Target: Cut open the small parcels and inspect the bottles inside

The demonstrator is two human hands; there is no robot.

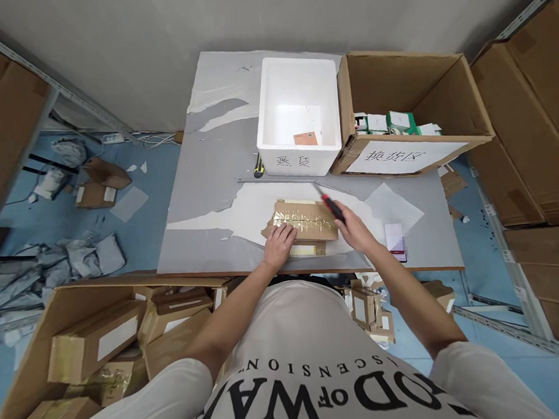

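Observation:
A small brown cardboard box (308, 215) sealed with shiny clear tape lies on the table in front of me. My left hand (280, 242) holds it at its near left part, fingers bent over the top. In my right hand (354, 227) is a utility knife (333, 207) with a red and black handle. Its blade points up and left, just above the far right side of the box, and looks blurred; I cannot tell that it touches the cardboard.
Behind the box stand a white foam box (300, 160) with an orange card inside and a large open carton (410, 156) holding green-and-white packs. A yellow-black cutter (258, 166) lies beside the foam box. A phone-like object (395, 243) lies right. A carton of parcels (98, 289) stands lower left.

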